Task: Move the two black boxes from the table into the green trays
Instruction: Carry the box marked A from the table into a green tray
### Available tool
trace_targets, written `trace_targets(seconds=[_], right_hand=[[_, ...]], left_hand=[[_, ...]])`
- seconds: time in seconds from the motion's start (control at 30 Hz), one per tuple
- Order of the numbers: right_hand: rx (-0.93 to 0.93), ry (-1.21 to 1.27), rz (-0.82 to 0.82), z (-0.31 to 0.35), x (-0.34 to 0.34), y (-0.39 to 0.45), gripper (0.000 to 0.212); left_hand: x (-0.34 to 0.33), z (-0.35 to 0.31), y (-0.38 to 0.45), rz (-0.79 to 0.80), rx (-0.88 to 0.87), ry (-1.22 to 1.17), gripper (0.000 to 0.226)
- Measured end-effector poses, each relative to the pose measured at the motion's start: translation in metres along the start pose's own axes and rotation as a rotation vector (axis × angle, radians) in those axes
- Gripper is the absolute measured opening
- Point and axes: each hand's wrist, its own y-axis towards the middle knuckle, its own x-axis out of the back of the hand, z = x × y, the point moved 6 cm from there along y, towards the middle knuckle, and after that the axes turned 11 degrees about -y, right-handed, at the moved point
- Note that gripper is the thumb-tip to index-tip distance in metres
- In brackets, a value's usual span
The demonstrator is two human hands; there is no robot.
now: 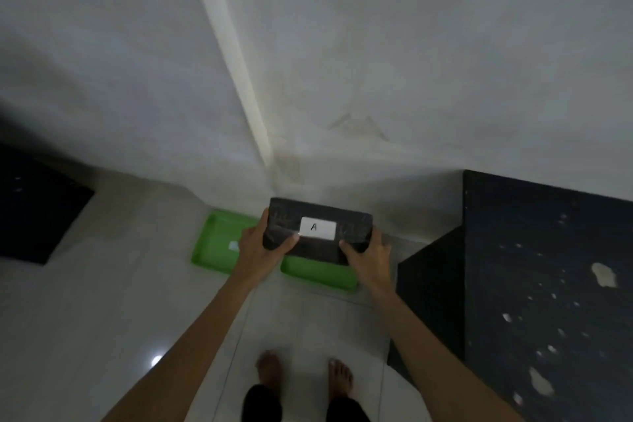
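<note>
**Black box held in both hands above the green trays**

The person holds a black box [320, 228] with both hands, out in front of the body. The left hand [262, 248] is clamped on the box's left end, thumb lying across the top face and the fingers wrapped under. The right hand [368, 255] is clamped on the right end near the front corner, thumb on top as well. Between the two thumbs sits a white label [318, 228] on the box's top face, marked with a letter (it reads like an "A", though the frame is soft).

Below the hands, on the pale tiled floor [102, 284], lie two green trays side by side against the wall. The left tray [219, 243] shows to the left of the left hand and has a small pale tag inside it. The right tray [320, 272] shows directly beneath the box and between the wrists; the box hides most of it, and whether the box touches it cannot be told.

To the right of the right hand stands the dark speckled bench [548, 267], its top well above the floor. The person's bare feet [305, 373] stand on the tiles under the forearms.
</note>
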Motion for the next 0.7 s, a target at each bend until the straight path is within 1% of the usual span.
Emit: trace_targets(seconds=[0.03, 0.1, 0.13, 0.17, 0.23, 0.3, 0.37, 0.47, 0.6, 0.7], right_hand=[[-0.027, 0.030, -0.012, -0.010, -0.016, 0.021, 0.080], [-0.053, 0.085, -0.039, -0.033, -0.051, 0.069, 0.074], [-0.069, 0.095, -0.063, -0.047, -0.069, 0.095, 0.070], [-0.092, 0.092, -0.087, -0.064, -0.088, 0.121, 0.067], [-0.147, 0.072, -0.106, -0.102, -0.129, 0.165, 0.067], [-0.193, 0.053, -0.114, -0.141, -0.172, 0.211, 0.069], [-0.220, 0.022, -0.126, -0.180, -0.211, 0.253, 0.067], [-0.232, -0.022, -0.122, -0.228, -0.262, 0.309, 0.062], [-0.220, -0.042, -0.123, -0.277, -0.314, 0.366, 0.057], [-0.208, -0.034, -0.116, -0.301, -0.337, 0.389, 0.056]], left_hand=[[-0.008, 0.017, 0.027, 0.011, 0.005, -0.030, 0.079], [-0.027, 0.055, 0.086, 0.034, -0.009, -0.064, 0.048], [-0.038, 0.078, 0.116, 0.048, -0.013, -0.077, 0.044], [-0.051, 0.103, 0.144, 0.062, -0.011, -0.068, 0.046], [-0.075, 0.161, 0.195, 0.077, 0.011, -0.029, 0.053], [-0.095, 0.224, 0.243, 0.069, 0.029, 0.019, 0.048], [-0.114, 0.288, 0.283, 0.074, 0.042, 0.059, 0.040], [-0.137, 0.368, 0.328, 0.081, 0.040, 0.116, 0.036], [-0.167, 0.442, 0.371, 0.087, 0.049, 0.147, 0.039], [-0.183, 0.472, 0.389, 0.076, 0.052, 0.200, 0.039]])
